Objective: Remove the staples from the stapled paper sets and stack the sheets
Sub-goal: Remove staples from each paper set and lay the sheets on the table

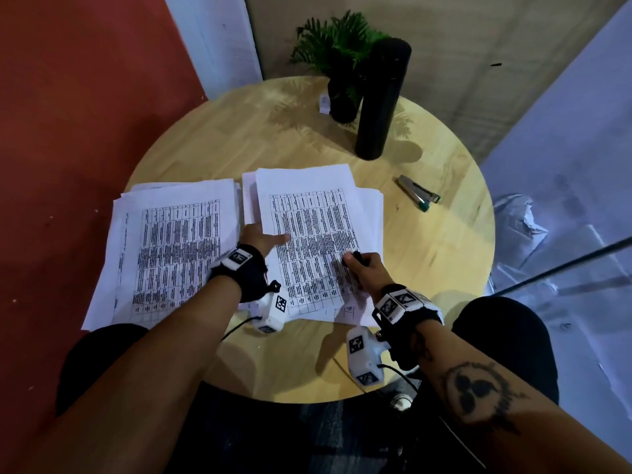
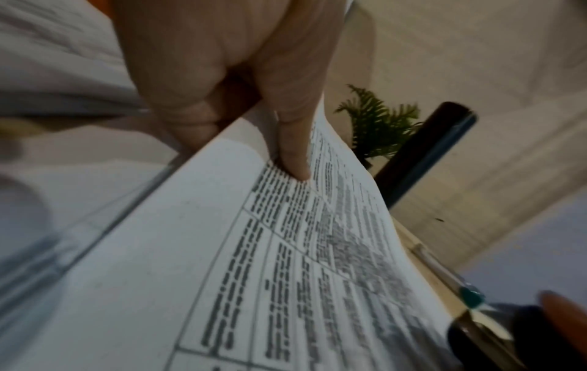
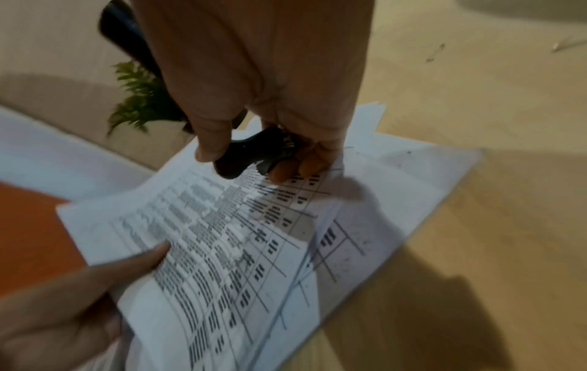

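Two paper piles lie side by side on the round table.

Left hand pinches the top printed sheet of the right pile, thumb on top; right hand grasps a black staple remover against that sheet's near corner. Left stack lies untouched.

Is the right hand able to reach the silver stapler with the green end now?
Probably yes, but not freely: the right hand already grips a black staple remover. The silver stapler with the green end lies uncovered on the round wooden table.
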`<state>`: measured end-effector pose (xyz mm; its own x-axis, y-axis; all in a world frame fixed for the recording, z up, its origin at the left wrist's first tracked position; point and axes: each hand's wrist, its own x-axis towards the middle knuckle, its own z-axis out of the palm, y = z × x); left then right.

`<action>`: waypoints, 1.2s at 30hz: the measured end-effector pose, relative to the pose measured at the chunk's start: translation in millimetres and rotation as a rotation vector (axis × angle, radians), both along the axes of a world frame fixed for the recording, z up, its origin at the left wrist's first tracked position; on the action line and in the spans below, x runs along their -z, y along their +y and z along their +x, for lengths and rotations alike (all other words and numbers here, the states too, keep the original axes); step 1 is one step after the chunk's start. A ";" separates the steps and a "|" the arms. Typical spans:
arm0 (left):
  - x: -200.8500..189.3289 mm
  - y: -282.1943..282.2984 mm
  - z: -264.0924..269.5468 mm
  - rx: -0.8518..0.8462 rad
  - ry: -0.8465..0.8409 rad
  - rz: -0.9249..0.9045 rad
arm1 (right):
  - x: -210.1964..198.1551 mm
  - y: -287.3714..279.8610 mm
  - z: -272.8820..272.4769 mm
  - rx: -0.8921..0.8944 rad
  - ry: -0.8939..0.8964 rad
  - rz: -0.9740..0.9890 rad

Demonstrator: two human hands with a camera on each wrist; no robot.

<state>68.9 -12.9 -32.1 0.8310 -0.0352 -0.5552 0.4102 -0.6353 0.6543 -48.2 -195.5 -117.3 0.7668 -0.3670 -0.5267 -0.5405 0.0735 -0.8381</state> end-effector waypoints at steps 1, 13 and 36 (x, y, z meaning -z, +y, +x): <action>-1.5 0.1 -2.6 -0.017 -0.052 -0.008 | -7.3 -0.1 -4.8 -0.006 -0.010 -0.047; -75.4 16.6 -31.9 -0.020 -0.394 -0.485 | -253.5 -20.6 23.8 -0.405 -0.576 -0.697; -279.5 38.2 -60.1 0.014 -0.987 -0.684 | -415.8 5.1 -25.5 -0.645 -0.726 -0.911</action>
